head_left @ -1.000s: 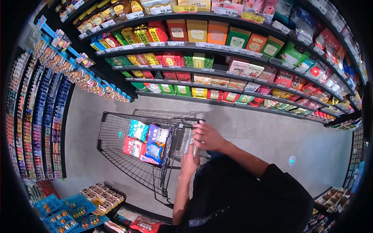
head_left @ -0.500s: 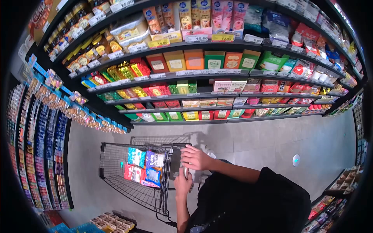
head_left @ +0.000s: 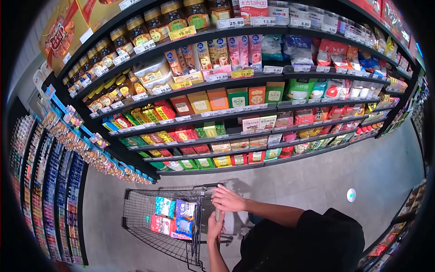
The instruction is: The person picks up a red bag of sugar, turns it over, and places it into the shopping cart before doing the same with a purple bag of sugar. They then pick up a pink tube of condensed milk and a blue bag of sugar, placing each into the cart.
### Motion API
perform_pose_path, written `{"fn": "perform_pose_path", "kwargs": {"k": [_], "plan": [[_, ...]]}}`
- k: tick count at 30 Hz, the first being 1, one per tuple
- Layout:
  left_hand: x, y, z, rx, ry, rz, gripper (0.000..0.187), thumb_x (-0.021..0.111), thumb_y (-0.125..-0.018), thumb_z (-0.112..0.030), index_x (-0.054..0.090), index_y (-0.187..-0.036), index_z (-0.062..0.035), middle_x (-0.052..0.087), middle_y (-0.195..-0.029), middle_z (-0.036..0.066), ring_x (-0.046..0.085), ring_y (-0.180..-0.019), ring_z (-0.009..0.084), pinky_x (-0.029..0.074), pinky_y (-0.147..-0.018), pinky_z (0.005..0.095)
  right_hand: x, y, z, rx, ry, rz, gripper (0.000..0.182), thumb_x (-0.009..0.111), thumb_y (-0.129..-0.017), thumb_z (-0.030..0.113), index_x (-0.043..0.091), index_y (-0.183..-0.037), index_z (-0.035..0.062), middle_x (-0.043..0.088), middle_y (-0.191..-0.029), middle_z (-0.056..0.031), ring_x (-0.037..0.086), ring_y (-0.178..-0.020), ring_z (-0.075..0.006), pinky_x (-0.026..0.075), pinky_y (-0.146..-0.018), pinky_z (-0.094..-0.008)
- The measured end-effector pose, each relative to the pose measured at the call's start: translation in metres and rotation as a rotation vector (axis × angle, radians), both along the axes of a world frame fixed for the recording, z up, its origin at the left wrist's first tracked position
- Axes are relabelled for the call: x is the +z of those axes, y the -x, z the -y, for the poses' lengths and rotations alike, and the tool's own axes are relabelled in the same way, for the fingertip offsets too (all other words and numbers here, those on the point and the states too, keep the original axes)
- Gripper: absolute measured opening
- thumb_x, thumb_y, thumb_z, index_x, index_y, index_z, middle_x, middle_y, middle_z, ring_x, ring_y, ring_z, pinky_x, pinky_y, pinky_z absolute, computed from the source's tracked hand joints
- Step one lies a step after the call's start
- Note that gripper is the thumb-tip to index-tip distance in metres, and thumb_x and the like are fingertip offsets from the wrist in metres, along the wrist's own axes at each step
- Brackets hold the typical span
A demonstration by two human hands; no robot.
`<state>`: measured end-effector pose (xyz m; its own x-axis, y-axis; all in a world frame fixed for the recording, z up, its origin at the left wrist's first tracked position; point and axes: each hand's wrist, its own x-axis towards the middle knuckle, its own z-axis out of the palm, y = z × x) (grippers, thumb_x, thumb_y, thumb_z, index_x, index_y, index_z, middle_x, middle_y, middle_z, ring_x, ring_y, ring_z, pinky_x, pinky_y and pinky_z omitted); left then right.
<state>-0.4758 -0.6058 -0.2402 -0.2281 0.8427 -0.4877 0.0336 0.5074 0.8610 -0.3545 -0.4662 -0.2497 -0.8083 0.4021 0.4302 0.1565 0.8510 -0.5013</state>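
Note:
A black wire shopping cart [head_left: 149,235] stands on the floor to my front, with its handle [head_left: 219,215] toward me. My right hand [head_left: 228,199] is closed around the far part of that handle. Nearer the bottom of the view, my left hand [head_left: 214,228] is wrapped around the same handle, a short way from the right. Inside the cart lie several bagged goods: a teal and white bag [head_left: 165,206], a red and white bag [head_left: 160,224], a purple and white bag [head_left: 186,208] and a blue bag [head_left: 184,226].
Long shelves [head_left: 253,111] hold jars, boxes, bags and price tags beyond the cart. A hanging strip display [head_left: 90,147] marks their left end, beside a rack of small colourful goods [head_left: 52,181]. Another stocked shelf [head_left: 398,226] stands at the lower right. Grey tiled floor [head_left: 299,190] lies between.
My view has tilted upward, so the shelves and cart sit lower in it and the upper row of jars shows more. Both hands remain on the cart handle.

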Motion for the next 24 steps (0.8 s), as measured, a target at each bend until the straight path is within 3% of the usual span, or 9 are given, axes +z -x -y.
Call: {"fn": "perform_pose_path", "kwargs": {"k": [4, 6, 10, 15, 22, 23, 24], "plan": [[0.003, -0.01, 0.002, 0.047, -0.054, -0.029, 0.038, 0.06, -0.094, -0.038, 0.056, -0.097, 0.0001, 0.052, -0.063, 0.003, 0.048, -0.04, 0.0105, 0.038, -0.036, 0.0264, 0.004, -0.004, 0.002, -0.008, -0.038, 0.008, 0.019, 0.055, -0.091, 0.023, 0.061, -0.093, 0.0058, 0.055, -0.109, -0.0101, 0.042, -0.129, -0.0303, 0.025, -0.115, -0.0509], [-0.003, -0.011, 0.002, 0.018, -0.056, -0.084, 0.038, 0.06, -0.095, -0.037, 0.056, -0.097, 0.0005, 0.051, -0.061, 0.003, 0.048, -0.04, 0.0106, 0.038, -0.036, 0.0267, 0.002, -0.007, 0.004, -0.004, -0.028, 0.072, 0.019, 0.051, -0.093, 0.024, 0.06, -0.097, 0.0076, 0.056, -0.115, -0.0092, 0.037, -0.133, -0.0306, 0.021, -0.116, -0.0534], [-0.007, -0.02, 0.004, 0.019, -0.071, -0.141, 0.041, 0.059, -0.094, -0.04, 0.056, -0.097, 0.0011, 0.052, -0.06, 0.006, 0.051, -0.041, 0.0139, 0.042, -0.038, 0.0296, 0.001, -0.014, 0.005, -0.023, -0.049, 0.049, 0.018, 0.054, -0.091, 0.023, 0.06, -0.093, 0.0063, 0.055, -0.111, -0.0106, 0.04, -0.131, -0.0308, 0.022, -0.116, -0.0512], [0.003, -0.036, 0.004, -0.013, -0.07, -0.251, 0.05, 0.059, -0.093, -0.041, 0.055, -0.106, 0.0062, 0.061, -0.063, 0.018, 0.061, -0.044, 0.0246, 0.046, -0.042, 0.0356, 0.006, -0.03, 0.009, -0.056, -0.014, 0.03, 0.016, 0.058, -0.087, 0.022, 0.06, -0.09, 0.006, 0.057, -0.107, -0.0095, 0.043, -0.129, -0.0304, 0.023, -0.116, -0.0511], [-0.004, -0.049, 0.0, -0.064, -0.038, -0.223, 0.047, 0.058, -0.093, -0.044, 0.056, -0.11, 0.0, 0.062, -0.064, 0.016, 0.061, -0.045, 0.0253, 0.048, -0.047, 0.0373, 0.014, -0.045, 0.01, -0.117, -0.015, -0.053, 0.014, 0.063, -0.082, 0.018, 0.061, -0.086, 0.0049, 0.059, -0.104, -0.0093, 0.048, -0.125, -0.031, 0.029, -0.113, -0.053], [0.004, -0.053, -0.003, -0.044, -0.028, -0.209, 0.035, 0.061, -0.093, -0.031, 0.055, -0.106, 0.0004, 0.057, -0.066, 0.009, 0.056, -0.045, 0.0162, 0.044, -0.043, 0.0304, 0.012, -0.045, 0.009, -0.126, -0.025, -0.044, 0.015, 0.063, -0.082, 0.018, 0.062, -0.087, 0.0048, 0.06, -0.104, -0.0092, 0.049, -0.125, -0.0309, 0.029, -0.113, -0.0531], [0.005, -0.054, -0.006, -0.041, -0.023, -0.21, 0.035, 0.061, -0.093, -0.031, 0.055, -0.106, 0.0004, 0.057, -0.066, 0.009, 0.056, -0.045, 0.0162, 0.044, -0.043, 0.0304, 0.011, -0.047, 0.008, -0.123, -0.02, -0.045, 0.015, 0.063, -0.082, 0.018, 0.062, -0.087, 0.0048, 0.06, -0.104, -0.0092, 0.049, -0.125, -0.0309, 0.029, -0.113, -0.0531]]}}
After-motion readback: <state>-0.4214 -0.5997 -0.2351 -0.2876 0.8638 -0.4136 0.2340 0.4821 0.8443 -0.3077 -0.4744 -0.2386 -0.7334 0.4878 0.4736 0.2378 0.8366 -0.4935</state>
